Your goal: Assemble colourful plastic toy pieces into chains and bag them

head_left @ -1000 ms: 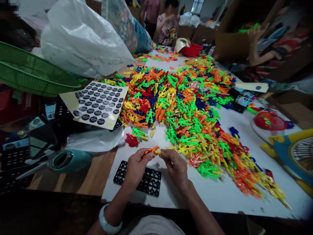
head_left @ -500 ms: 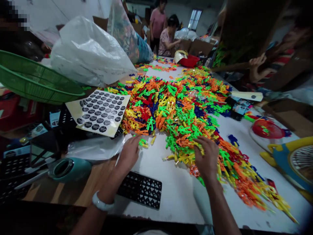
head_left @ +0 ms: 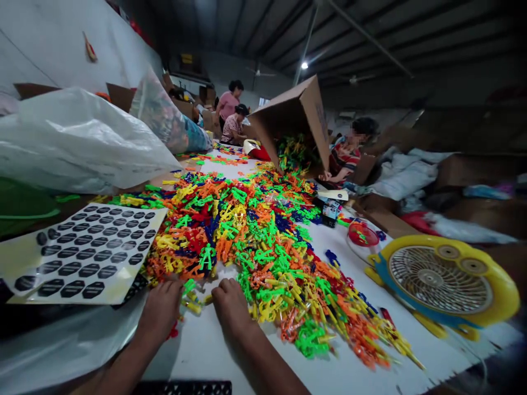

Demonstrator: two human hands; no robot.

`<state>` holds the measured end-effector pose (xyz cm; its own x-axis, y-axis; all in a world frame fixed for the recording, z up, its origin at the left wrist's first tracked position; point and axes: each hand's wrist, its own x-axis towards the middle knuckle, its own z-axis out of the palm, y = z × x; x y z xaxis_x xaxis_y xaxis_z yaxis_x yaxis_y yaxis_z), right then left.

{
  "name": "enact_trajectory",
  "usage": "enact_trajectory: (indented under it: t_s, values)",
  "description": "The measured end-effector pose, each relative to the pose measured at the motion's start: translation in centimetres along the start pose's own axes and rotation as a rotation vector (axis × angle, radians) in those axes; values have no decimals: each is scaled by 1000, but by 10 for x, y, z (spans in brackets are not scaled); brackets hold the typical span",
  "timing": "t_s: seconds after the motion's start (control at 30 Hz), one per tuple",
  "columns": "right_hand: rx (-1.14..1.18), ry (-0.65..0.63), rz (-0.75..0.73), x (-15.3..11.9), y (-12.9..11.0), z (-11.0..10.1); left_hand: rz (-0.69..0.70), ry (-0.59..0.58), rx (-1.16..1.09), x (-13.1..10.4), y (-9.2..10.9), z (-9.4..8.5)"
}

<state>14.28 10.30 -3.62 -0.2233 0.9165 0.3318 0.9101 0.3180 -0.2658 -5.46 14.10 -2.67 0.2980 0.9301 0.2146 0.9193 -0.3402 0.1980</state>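
Both my hands rest low over the white table (head_left: 197, 351), at the near edge of a large pile of colourful plastic figures (head_left: 263, 247). My left hand (head_left: 162, 304) has its fingers curled down beside a few green and yellow pieces (head_left: 191, 299); what its fingertips hold, if anything, is hidden. Just right of those pieces, my right hand (head_left: 233, 307) is curled with its fingers bent against a small yellow piece (head_left: 207, 299). Some red bits lie under my left wrist. A sheet of black octagonal stickers (head_left: 94, 247) lies left of the pile.
A black perforated tray (head_left: 197, 387) lies at the near edge. The yellow and blue fan (head_left: 436, 280) stands at the right. Beyond the pile, a person in a striped shirt is beside a tilted cardboard box (head_left: 317, 115) of figures. Plastic bags (head_left: 82, 142) bulge at the left.
The view has lifted, showing the ceiling. My right hand has moved left off the pile, closer to my left hand. A tilted box of figures now shows at the far side.
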Motion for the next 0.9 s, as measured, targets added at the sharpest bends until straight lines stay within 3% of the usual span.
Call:
enact_trajectory:
  t_s: [0.2,0.37,0.47,0.53,0.7,0.9]
  values:
    - [209,147,50,-5,3,-1,-40,-60,-85,-4,11,-1]
    - [538,251,43,-19,-4,-28,-310,26,-595,-30,33,-30]
    - [613,272,-25,-35,-8,-48,-384,-53,-921,-48,58,-43]
    - [602,287,-63,-44,-10,-57,-401,-72,-1015,-57,73,-46]
    - [488,294,-149,-54,-12,-62,-434,-58,-1095,-69,90,-44]
    - [326,265,-219,-55,-17,-68,-285,-25,-859,-72,87,-45]
